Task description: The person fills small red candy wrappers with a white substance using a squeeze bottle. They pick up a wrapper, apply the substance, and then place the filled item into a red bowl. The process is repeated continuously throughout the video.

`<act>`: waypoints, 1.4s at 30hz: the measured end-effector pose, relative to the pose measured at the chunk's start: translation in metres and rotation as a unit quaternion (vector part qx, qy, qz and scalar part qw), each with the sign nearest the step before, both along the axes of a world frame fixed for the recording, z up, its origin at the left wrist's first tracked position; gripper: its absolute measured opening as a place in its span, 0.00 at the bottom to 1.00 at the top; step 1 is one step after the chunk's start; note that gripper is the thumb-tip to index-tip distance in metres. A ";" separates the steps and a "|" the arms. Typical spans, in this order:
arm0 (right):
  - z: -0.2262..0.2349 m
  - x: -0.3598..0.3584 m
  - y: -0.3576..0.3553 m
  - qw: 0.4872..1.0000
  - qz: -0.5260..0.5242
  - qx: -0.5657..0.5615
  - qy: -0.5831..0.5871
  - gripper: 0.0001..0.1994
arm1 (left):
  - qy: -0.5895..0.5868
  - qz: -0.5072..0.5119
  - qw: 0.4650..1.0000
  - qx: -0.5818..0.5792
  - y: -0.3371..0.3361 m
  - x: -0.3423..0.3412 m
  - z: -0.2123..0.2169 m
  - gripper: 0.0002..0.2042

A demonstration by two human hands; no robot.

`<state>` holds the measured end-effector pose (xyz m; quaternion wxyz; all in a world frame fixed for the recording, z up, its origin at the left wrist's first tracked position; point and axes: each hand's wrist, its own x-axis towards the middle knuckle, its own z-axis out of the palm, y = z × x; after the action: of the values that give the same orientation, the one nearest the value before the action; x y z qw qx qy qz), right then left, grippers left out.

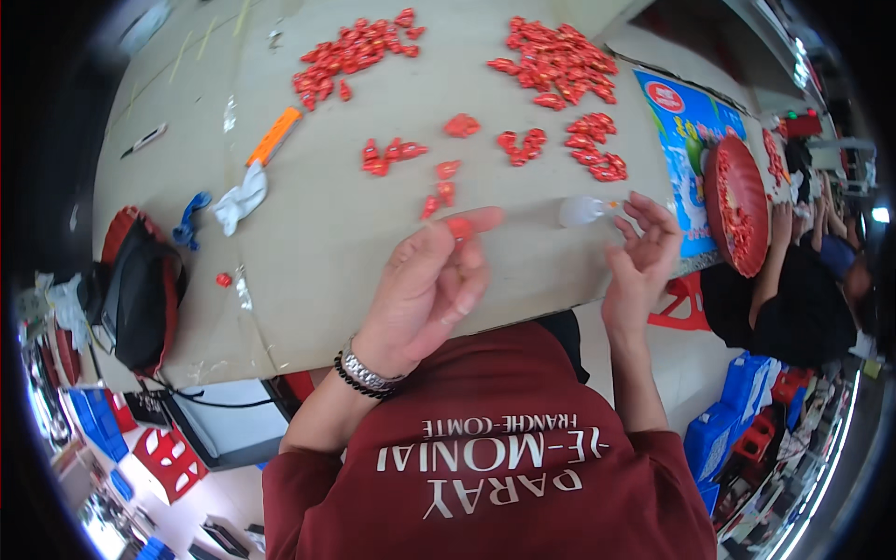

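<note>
My left hand [420,289] is raised over the near part of the table, pinching a small red piece [458,229] between thumb and index finger. The piece's exact kind is mostly hidden by the fingers. To the right, my right hand [644,252] has its fingers half curled and apart, with nothing visible between them. Close by its fingertips is a small translucent bottle [581,212], its orange tip toward that hand. Just beyond my left hand lie a few loose shiny red pieces [444,192], with small groups of similar red pieces [390,155] farther out.
Two heaps of red pieces, one left [359,51] and one right [560,63], lie at the far side. An orange-handled cutter [274,136], white cloth [241,198] and black bag [140,294] are at left. A red basin [737,205] stands at right, near another person.
</note>
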<state>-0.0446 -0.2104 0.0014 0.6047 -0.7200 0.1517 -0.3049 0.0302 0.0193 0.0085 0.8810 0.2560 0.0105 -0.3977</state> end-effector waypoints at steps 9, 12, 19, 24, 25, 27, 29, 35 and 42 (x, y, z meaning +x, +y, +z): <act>0.000 0.014 0.010 0.987 0.082 -0.107 0.090 0.28 | 0.048 -0.008 0.999 -0.023 -0.022 -0.010 -0.008 0.14; 0.005 0.019 0.016 0.981 0.104 -0.068 0.146 0.24 | 0.047 -0.001 0.999 -0.001 -0.026 -0.011 -0.006 0.14; -0.010 0.020 0.008 0.990 0.135 -0.022 0.042 0.18 | 0.045 0.003 0.999 -0.001 -0.030 -0.012 -0.005 0.13; 0.012 0.012 -0.002 0.983 0.171 -0.067 -0.012 0.17 | 0.047 0.002 0.998 0.032 -0.032 -0.014 -0.007 0.14; 0.019 0.009 -0.003 0.981 0.166 -0.104 -0.002 0.17 | 0.047 0.001 0.998 0.034 -0.032 -0.014 -0.007 0.15; 0.030 0.003 -0.004 0.971 0.152 -0.183 0.018 0.15 | 0.046 0.001 0.998 0.040 -0.033 -0.013 -0.008 0.16; 0.024 0.001 0.003 0.981 0.119 -0.138 -0.063 0.16 | 0.047 0.003 0.998 0.051 -0.032 -0.014 -0.011 0.17; 0.027 0.000 0.000 0.942 0.134 -0.285 -0.113 0.17 | 0.019 0.017 0.995 0.098 -0.036 -0.014 -0.011 0.17; 0.028 0.000 0.002 0.928 0.131 -0.329 -0.113 0.17 | 0.016 0.019 0.993 0.119 -0.036 -0.015 -0.010 0.17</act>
<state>-0.0447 -0.2088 0.0290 0.3820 -0.8528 -0.1220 -0.3347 0.0155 -0.0164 -0.0011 0.8516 0.3523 0.0769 -0.3805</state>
